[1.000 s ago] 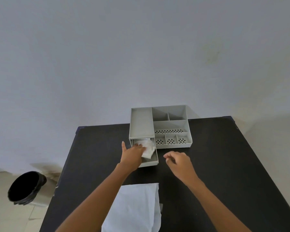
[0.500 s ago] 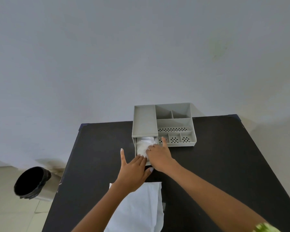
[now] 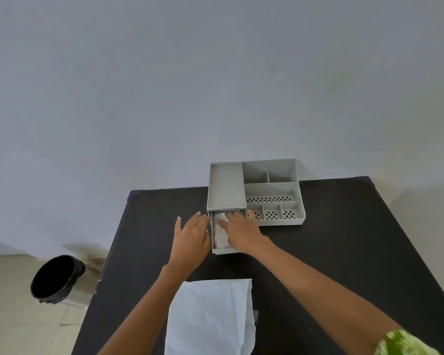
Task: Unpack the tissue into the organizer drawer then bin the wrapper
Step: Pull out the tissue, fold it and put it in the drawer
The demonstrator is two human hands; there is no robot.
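A grey organizer [image 3: 226, 187] stands at the table's far edge, its drawer [image 3: 224, 250] pulled out toward me. White tissue [image 3: 220, 233] lies inside the drawer. My right hand [image 3: 240, 233] rests flat on the tissue, fingers spread, pressing it down. Just left of the drawer, my left hand [image 3: 190, 238] hovers with its fingers apart, close to the drawer's side wall and holding nothing. A flat white wrapper [image 3: 210, 316] lies on the table near me, between my forearms.
The black table [image 3: 344, 252] has its left edge close to my left arm. A bin [image 3: 54, 279] lined with a black bag stands on the floor to the left of the table. A plain wall rises behind the organizer.
My right hand moved from the table onto the tissue in the drawer. My left hand came off the tissue and shifted to the drawer's left side.
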